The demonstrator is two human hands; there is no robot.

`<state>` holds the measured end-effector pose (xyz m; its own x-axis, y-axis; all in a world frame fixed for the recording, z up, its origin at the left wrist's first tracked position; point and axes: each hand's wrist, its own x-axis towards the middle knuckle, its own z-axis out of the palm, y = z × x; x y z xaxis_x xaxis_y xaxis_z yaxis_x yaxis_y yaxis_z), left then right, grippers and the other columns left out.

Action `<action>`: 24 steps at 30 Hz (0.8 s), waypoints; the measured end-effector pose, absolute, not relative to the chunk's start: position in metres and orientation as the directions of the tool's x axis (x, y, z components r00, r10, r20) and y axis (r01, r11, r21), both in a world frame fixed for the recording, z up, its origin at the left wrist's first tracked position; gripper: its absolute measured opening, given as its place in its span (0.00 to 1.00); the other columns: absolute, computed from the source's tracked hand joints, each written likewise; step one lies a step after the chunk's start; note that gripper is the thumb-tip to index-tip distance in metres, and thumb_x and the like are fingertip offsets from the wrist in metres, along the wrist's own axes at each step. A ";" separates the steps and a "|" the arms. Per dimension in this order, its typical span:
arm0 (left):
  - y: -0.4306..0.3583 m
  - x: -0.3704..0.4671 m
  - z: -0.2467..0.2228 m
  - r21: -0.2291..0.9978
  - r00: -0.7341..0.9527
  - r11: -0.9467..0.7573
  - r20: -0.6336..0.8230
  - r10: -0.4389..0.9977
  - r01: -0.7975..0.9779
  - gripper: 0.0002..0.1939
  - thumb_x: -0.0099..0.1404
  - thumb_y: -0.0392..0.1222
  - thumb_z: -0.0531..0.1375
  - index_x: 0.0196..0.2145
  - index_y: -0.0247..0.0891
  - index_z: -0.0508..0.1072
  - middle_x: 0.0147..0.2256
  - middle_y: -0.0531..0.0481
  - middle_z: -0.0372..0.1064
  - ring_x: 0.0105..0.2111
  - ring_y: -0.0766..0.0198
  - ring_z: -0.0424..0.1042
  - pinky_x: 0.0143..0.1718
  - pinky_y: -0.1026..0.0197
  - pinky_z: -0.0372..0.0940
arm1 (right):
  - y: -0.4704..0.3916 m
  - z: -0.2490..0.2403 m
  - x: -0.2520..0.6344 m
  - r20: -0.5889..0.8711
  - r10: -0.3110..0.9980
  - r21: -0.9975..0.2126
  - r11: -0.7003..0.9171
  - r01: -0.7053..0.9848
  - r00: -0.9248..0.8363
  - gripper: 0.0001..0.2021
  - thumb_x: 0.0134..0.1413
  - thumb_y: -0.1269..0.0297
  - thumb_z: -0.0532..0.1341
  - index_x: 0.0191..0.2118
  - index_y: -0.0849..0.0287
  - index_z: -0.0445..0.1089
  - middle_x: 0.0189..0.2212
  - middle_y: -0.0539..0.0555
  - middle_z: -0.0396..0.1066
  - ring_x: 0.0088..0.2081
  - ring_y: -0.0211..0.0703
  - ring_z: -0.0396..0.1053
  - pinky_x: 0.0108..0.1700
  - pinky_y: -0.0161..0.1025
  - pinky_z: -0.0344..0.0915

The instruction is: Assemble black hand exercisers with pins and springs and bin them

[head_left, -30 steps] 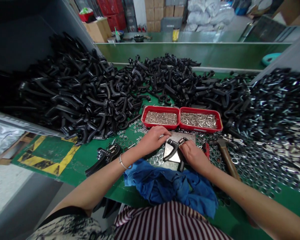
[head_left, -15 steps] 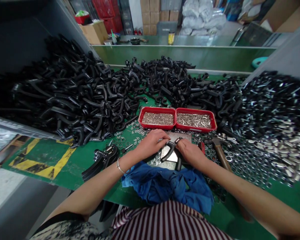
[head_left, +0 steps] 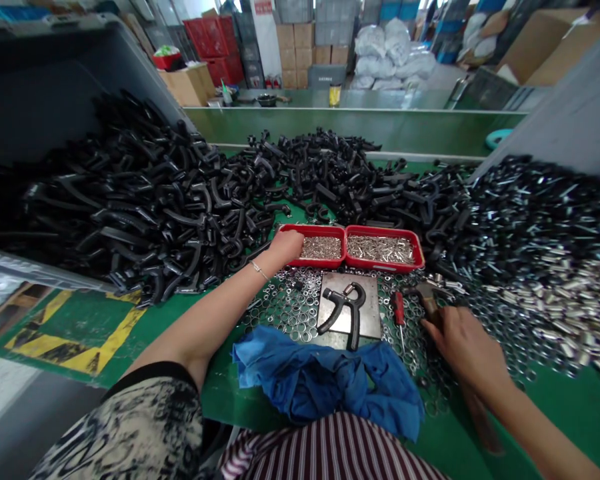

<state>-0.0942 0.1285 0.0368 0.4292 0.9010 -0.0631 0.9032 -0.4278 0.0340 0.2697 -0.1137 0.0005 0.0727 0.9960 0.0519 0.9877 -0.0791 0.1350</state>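
Note:
My left hand (head_left: 287, 246) is at the left end of a red tray (head_left: 324, 263) of small metal pins. Its fingers are curled downward, and what they hold, if anything, is hidden. My right hand (head_left: 470, 343) is closed around the wooden handle of a hammer (head_left: 433, 308), whose head rests among metal rings. Between my hands, a black hand-grip exerciser (head_left: 354, 319) lies on a metal plate (head_left: 373, 320), its two handles spread toward me.
A second red tray (head_left: 385, 267) holds longer pins. A red screwdriver (head_left: 399, 310) lies right of the plate; a blue cloth (head_left: 325, 380) lies in front. Black handles (head_left: 180, 200) are heaped behind and left, metal sleeves (head_left: 570, 313) at right.
Both hands have let go of the hand-grip exerciser, which now lies on the plate. My left hand has moved to the left tray, my right hand to the hammer.

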 end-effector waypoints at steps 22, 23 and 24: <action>0.077 -0.093 0.049 0.471 0.377 -0.530 0.384 0.843 0.705 0.05 0.69 0.36 0.57 0.39 0.37 0.73 0.39 0.47 0.75 0.41 0.61 0.72 0.46 0.58 0.66 | -0.094 0.065 0.180 -0.126 0.978 -0.617 0.054 0.785 -0.167 0.18 0.70 0.51 0.44 0.50 0.56 0.64 0.37 0.57 0.75 0.34 0.47 0.73 0.36 0.40 0.65; 0.067 -0.095 0.052 0.519 0.384 -0.541 0.386 0.839 0.661 0.05 0.69 0.37 0.57 0.39 0.38 0.73 0.39 0.48 0.75 0.41 0.62 0.72 0.47 0.58 0.66 | -0.089 0.063 0.176 -0.167 0.966 -0.579 0.064 0.813 -0.195 0.18 0.69 0.51 0.45 0.48 0.56 0.65 0.35 0.58 0.75 0.32 0.48 0.73 0.35 0.40 0.65; 0.056 -0.097 0.055 0.552 0.395 -0.546 0.377 0.837 0.630 0.05 0.69 0.38 0.57 0.39 0.38 0.73 0.40 0.48 0.75 0.42 0.63 0.72 0.47 0.58 0.66 | -0.085 0.062 0.174 -0.215 0.950 -0.556 0.073 0.828 -0.228 0.18 0.69 0.51 0.45 0.46 0.56 0.66 0.34 0.57 0.75 0.31 0.48 0.73 0.33 0.40 0.64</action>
<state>-0.0972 0.0564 0.0547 0.3953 0.8374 0.3774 0.6303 -0.5462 0.5517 0.1736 -0.0845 0.0619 -0.2284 0.9495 -0.2151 0.8279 0.0731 -0.5561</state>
